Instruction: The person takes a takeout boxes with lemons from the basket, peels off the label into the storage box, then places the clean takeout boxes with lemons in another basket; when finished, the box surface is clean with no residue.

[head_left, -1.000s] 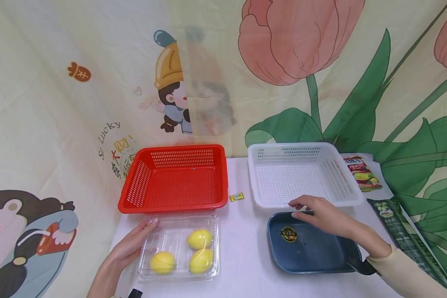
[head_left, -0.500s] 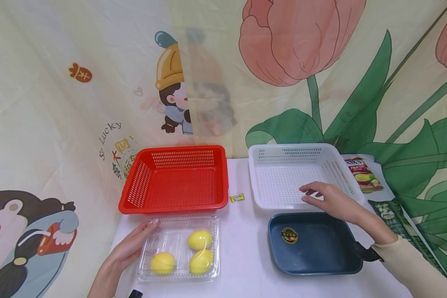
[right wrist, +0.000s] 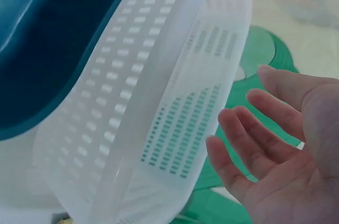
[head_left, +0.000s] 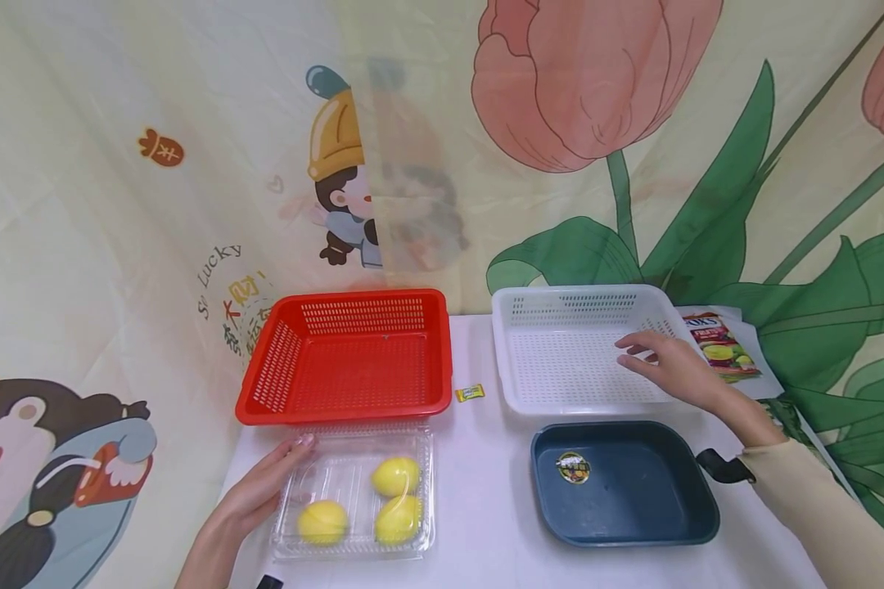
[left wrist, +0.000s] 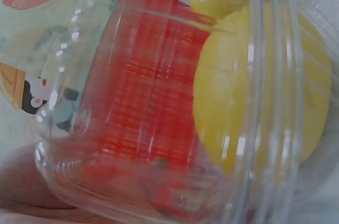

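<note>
My left hand touches the left side of a clear plastic clamshell box, its fingers extended along the edge near the back corner. Inside the box lie three yellow lemons; the left wrist view shows one lemon close up through the plastic. Over the right part of a white plastic basket hovers my right hand, fingers loosely bent and nothing in them. In the right wrist view that hand is beside the white basket's slotted wall, palm partly visible.
Behind the clear box stands a red slotted basket. A small yellow-wrapped candy lies between the baskets. In front of the white basket is a dark blue tray. Printed packets lie at the far right, by the patterned curtain.
My right hand has moved away from above the blue tray's back edge, back and to the right over the white basket. The left hand and the clear box have stayed in place.
</note>
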Demonstrator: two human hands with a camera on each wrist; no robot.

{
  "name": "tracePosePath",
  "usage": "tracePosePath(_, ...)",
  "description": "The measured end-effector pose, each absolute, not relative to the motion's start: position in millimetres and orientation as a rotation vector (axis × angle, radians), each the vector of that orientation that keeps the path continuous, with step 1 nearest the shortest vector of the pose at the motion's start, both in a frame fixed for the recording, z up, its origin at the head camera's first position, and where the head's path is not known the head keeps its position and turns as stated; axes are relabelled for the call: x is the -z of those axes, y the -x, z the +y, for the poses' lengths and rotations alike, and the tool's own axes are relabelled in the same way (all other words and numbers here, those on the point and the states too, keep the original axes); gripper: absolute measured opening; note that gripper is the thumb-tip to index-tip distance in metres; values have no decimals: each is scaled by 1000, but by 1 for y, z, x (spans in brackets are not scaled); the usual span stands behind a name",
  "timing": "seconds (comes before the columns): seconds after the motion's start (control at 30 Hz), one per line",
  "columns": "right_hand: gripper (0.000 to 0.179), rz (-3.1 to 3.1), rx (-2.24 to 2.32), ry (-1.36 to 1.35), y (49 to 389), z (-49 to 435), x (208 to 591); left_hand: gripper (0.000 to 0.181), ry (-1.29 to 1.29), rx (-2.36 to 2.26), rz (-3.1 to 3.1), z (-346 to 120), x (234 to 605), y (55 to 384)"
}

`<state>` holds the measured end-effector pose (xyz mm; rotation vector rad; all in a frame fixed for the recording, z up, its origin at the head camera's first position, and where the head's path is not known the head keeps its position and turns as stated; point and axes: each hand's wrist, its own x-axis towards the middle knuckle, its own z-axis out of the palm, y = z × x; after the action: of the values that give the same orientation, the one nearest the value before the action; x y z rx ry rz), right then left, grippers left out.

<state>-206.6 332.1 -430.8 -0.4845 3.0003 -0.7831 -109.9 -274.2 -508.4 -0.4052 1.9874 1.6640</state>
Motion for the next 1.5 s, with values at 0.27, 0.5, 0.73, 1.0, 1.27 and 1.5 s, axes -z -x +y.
tracePosePath(0.27,47,2999,783,383,217,349,437,89,386,-1693,1968,-275,510,109)
tracePosePath(0.5,49,3032,765,339,221,361,439,86,373,-1707,1965,-276,510,109)
tracePosePath(0.73,48,3094,782,291,227,372,445,88,393,-1701,1967,-276,510,109)
tracePosePath(1.0,54,3093,798,208,232,385,456,87,390,-1708,1963,-275,509,109)
tracePosePath(1.27,60,3073,802,145,232,392,462,86,369,-1707,1966,-275,510,109)
tracePosePath(1.5,62,3070,800,104,233,398,465,88,381,-1715,1968,-275,511,108)
